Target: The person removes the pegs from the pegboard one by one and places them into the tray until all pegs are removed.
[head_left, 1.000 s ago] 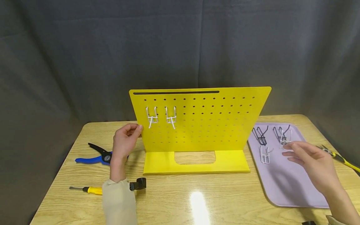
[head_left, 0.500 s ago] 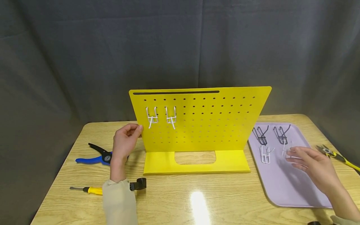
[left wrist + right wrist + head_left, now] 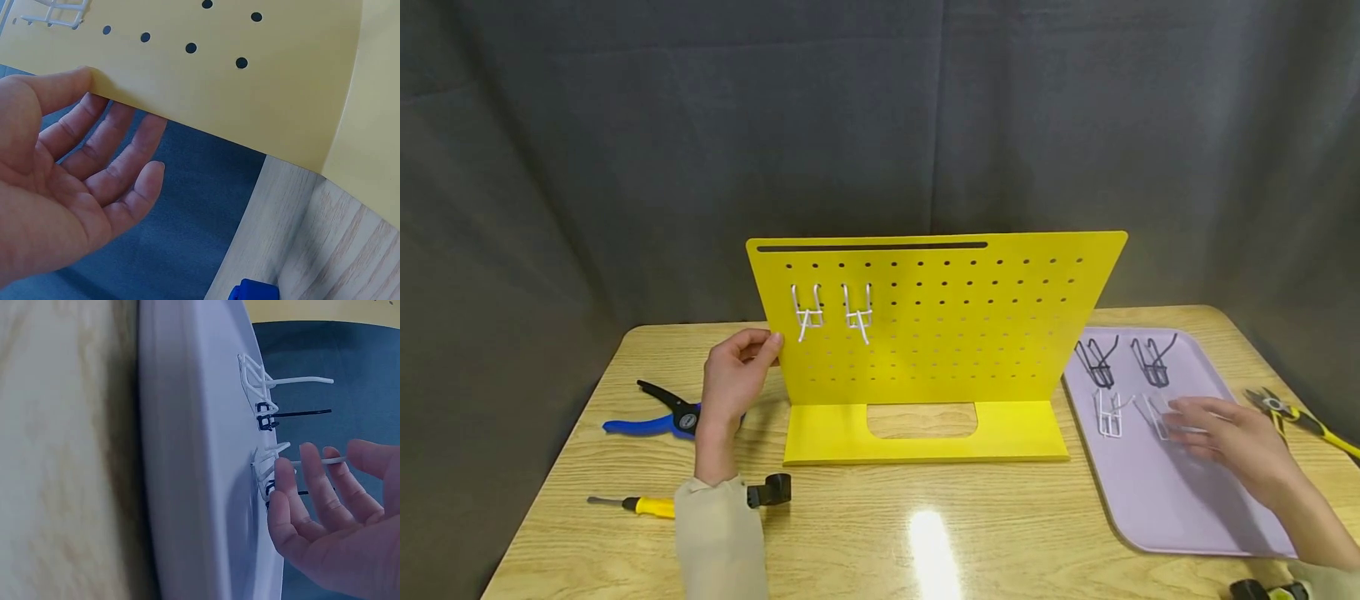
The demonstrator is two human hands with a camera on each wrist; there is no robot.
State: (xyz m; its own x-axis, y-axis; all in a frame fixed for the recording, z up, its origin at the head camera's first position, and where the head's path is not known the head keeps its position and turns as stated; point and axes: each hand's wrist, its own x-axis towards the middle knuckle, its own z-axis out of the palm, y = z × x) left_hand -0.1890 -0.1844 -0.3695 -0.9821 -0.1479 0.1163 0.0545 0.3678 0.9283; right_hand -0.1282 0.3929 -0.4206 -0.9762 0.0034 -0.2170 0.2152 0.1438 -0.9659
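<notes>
Near the right edge of the worktop [image 3: 1030,533]: lilac tray [image 3: 1172,517], standing beside the board's right end.
Right hand [image 3: 1236,437]: over the tray, blurred in the head view; thumb and fingertips pinch the prong of a white hook.
Held hook [image 3: 1153,417]: low over the tray's far half, frame down; whether its full weight rests there, I cannot tell.
Loose white hook [image 3: 1108,415]: on the tray, near its left edge, just beside the held hook.
Black hooks [image 3: 1152,362]: two, on the tray along its far edge, behind the white pair.
Left hand [image 3: 737,375]: grips the board's left edge, thumb on the front, other fingers behind.
Board [image 3: 940,333]: yellow, perforated, upright on its foot near the worktop's far edge, slotted along the top.
Hung hooks [image 3: 857,315]: two, white, side by side towards the board's upper left corner.
Pliers [image 3: 685,421]: blue and black, near the worktop's left edge, partly behind the left wrist.
Screwdriver [image 3: 651,507]: nearer the front, handle running behind the sleeve [image 3: 718,533].
Cutters [image 3: 1292,415]: between tray and worktop's right edge.
</notes>
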